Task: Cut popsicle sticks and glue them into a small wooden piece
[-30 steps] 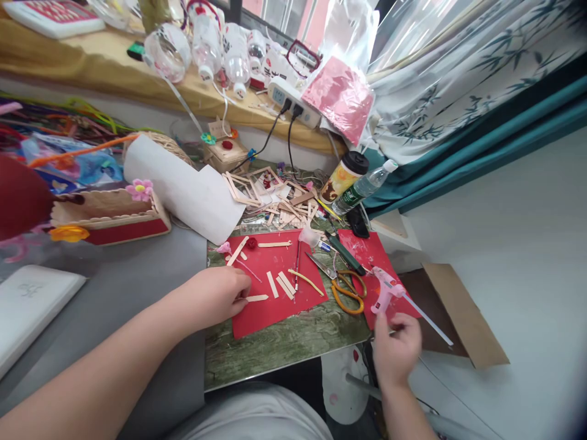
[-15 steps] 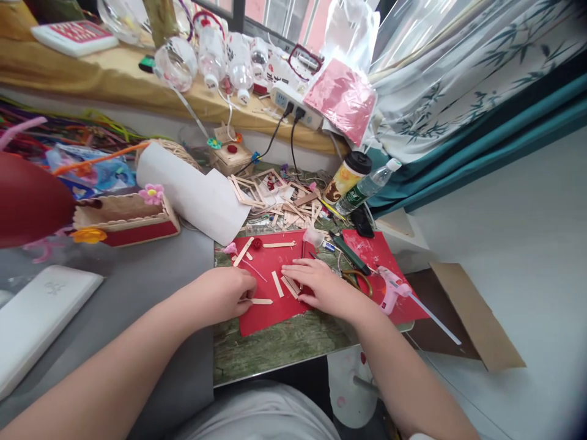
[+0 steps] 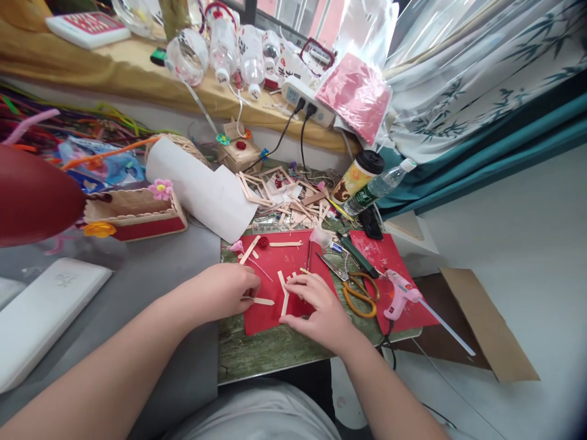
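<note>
My left hand (image 3: 232, 290) is closed on a craft stick (image 3: 264, 301), its pointed end sticking out to the right over a red sheet (image 3: 263, 321). Between the thumb and fingertips of my right hand (image 3: 316, 305) is a short stick piece (image 3: 285, 304), held by its two ends. Another short piece (image 3: 281, 279) lies just beyond it, and more pieces are partly hidden behind my right fingers. Farther back on the sheet are a whole craft stick (image 3: 285, 244), a slanted stick (image 3: 250, 249) and a dark red rose (image 3: 263, 242).
Orange-handled scissors (image 3: 360, 296), a green utility knife (image 3: 360, 256) and a pink glue gun (image 3: 398, 296) lie to the right. Behind are a stick pile (image 3: 298, 211), a cup (image 3: 358, 177) and a water bottle (image 3: 378, 186). At left stands a flower-trimmed box (image 3: 147, 226).
My right hand has drawn back and picked up a short stick piece, uncovering the scissors. My left hand keeps its stick. The whole view has shifted slightly.
</note>
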A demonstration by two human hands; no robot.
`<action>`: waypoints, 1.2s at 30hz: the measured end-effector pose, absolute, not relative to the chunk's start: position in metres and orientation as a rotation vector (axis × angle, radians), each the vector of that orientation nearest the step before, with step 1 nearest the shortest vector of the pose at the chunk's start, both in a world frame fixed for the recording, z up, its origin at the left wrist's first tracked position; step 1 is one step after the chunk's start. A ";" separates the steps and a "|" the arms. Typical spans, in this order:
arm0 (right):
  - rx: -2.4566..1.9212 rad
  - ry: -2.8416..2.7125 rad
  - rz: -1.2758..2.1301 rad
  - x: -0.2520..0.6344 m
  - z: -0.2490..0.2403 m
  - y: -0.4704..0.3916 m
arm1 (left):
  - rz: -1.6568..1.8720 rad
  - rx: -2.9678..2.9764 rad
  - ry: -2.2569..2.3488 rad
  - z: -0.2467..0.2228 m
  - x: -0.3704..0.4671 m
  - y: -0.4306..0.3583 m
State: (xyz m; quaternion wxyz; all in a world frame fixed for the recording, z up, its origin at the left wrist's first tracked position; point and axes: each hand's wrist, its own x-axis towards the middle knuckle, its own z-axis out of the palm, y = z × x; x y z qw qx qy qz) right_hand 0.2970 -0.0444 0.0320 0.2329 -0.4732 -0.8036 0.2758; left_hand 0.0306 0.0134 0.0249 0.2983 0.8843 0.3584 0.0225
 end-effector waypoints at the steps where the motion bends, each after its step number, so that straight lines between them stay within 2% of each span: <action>1: -1.281 -2.217 0.759 0.293 0.027 -0.048 | 0.069 2.343 0.946 0.026 0.030 0.013; 17: -1.118 -2.244 0.692 0.274 -0.002 -0.046 | 0.152 2.286 0.925 0.019 0.031 0.015; 36: -1.140 -2.275 0.691 0.273 -0.007 -0.047 | 0.141 2.280 0.976 0.015 0.031 0.014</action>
